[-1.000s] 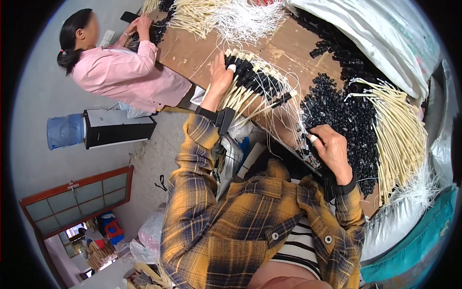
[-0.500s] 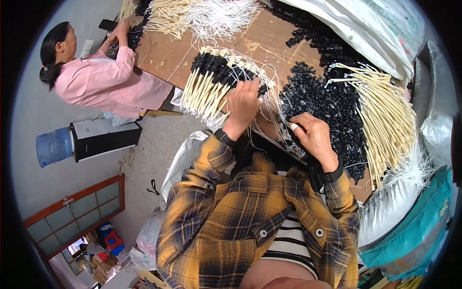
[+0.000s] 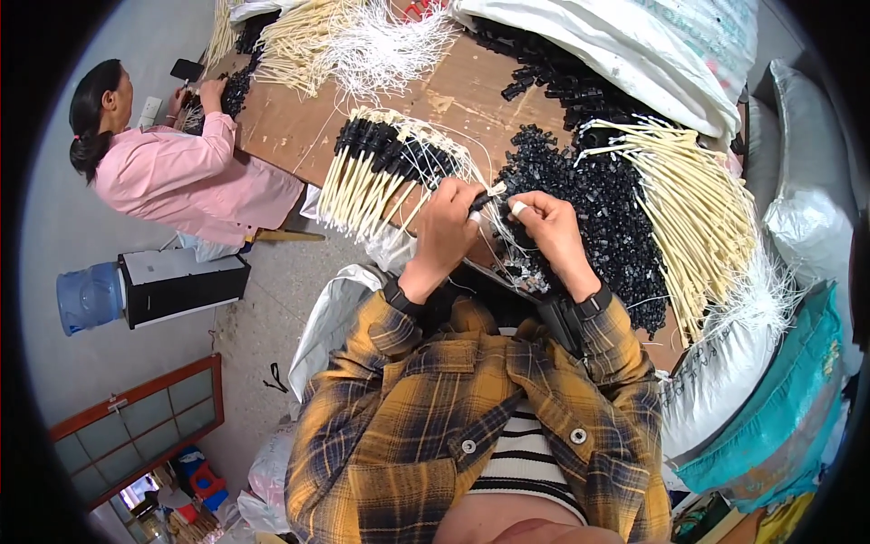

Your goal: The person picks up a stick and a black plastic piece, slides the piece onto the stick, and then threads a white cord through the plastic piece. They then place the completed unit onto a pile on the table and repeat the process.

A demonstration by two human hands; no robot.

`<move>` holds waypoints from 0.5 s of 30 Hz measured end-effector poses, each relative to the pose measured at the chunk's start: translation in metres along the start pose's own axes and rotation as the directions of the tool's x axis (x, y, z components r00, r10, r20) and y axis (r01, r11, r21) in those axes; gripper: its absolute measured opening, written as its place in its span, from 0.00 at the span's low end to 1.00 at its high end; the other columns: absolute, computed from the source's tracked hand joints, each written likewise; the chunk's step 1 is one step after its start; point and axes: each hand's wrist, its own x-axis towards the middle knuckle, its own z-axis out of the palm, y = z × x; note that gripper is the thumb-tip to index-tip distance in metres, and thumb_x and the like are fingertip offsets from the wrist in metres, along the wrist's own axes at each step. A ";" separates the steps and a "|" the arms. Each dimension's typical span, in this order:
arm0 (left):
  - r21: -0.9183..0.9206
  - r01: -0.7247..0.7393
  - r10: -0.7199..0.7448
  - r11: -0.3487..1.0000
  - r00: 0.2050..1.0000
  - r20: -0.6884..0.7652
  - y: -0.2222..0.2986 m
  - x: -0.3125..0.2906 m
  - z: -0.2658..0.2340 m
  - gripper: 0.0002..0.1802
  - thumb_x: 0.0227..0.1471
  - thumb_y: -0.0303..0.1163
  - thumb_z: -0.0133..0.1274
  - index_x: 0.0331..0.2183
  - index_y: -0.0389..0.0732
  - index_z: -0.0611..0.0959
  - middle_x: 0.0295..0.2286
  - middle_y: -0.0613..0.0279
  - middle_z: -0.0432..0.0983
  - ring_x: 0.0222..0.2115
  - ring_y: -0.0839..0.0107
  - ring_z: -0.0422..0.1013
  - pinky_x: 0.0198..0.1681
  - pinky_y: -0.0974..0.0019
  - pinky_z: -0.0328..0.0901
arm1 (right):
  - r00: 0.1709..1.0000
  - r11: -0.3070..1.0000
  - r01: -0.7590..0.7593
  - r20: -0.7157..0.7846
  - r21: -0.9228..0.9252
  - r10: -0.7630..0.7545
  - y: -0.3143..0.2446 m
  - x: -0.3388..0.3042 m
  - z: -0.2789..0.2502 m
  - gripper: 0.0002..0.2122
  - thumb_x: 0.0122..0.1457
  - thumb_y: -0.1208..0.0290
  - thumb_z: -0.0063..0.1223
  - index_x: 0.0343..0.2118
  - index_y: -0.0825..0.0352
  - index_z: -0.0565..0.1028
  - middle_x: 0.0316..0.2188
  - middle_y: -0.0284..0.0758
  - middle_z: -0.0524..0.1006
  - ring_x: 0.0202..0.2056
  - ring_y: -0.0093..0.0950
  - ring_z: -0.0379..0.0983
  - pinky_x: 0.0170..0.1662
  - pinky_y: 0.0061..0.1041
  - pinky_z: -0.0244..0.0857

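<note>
My left hand (image 3: 444, 228) is closed around a small black plastic holder (image 3: 481, 201), whose cream end points to the right. Close beside it, my right hand (image 3: 556, 238) pinches with thumb and forefinger; anything between those tips is too small to make out. White tape wraps a digit on each hand. Left of my hands lies a row of cream-sleeved wires with black holders (image 3: 370, 177), thin white leads looping off it. A heap of small black plastic pieces (image 3: 603, 222) spreads just right of my right hand.
Cream-sleeved wires (image 3: 702, 213) lie stacked on the brown table (image 3: 453, 86) at right. More cream wires (image 3: 304, 45) and white leads (image 3: 385, 45) sit at the far side. White sacks (image 3: 625, 54) border the table. A co-worker in pink (image 3: 181, 172) handles black parts at far left.
My right hand has risen leftward from the near edge of the black heap to meet my left hand. The left has turned, and the black holder's cream end now shows. The whole view has shifted slightly.
</note>
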 end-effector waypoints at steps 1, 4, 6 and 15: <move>-0.082 0.035 -0.036 0.996 0.999 -0.007 0.001 -0.001 0.001 0.18 0.40 0.21 0.54 0.38 0.39 0.79 0.30 0.56 0.73 0.33 0.56 0.71 0.36 0.60 0.66 | 0.999 0.995 -0.025 0.027 0.096 0.022 -0.003 -0.001 0.003 0.06 0.57 0.74 0.54 0.34 0.69 0.79 0.22 0.24 0.75 0.21 0.09 0.60 0.23 0.12 0.52; -0.116 -0.038 0.035 0.992 0.999 -0.025 0.001 -0.002 0.001 0.19 0.41 0.21 0.52 0.40 0.42 0.80 0.30 0.59 0.72 0.28 0.58 0.73 0.29 0.60 0.67 | 0.996 0.965 -0.077 0.058 0.250 0.065 -0.004 0.002 0.007 0.05 0.58 0.74 0.53 0.33 0.68 0.79 0.23 0.25 0.76 0.19 0.09 0.59 0.22 0.10 0.50; -0.131 -0.063 0.060 0.989 0.998 -0.028 0.004 0.000 0.000 0.19 0.41 0.21 0.52 0.40 0.42 0.80 0.29 0.60 0.72 0.28 0.58 0.73 0.28 0.61 0.67 | 0.993 0.938 -0.113 0.061 0.328 0.098 -0.007 0.002 0.008 0.05 0.58 0.75 0.52 0.32 0.67 0.79 0.22 0.25 0.77 0.18 0.08 0.58 0.21 0.09 0.50; 0.014 -0.032 0.032 0.999 0.999 -0.004 -0.006 0.000 0.002 0.21 0.40 0.19 0.52 0.40 0.44 0.82 0.28 0.59 0.74 0.30 0.59 0.73 0.31 0.61 0.67 | 0.984 0.993 0.117 -0.139 0.001 -0.116 0.009 0.003 0.010 0.04 0.55 0.76 0.55 0.30 0.69 0.79 0.21 0.24 0.74 0.20 0.10 0.60 0.24 0.12 0.53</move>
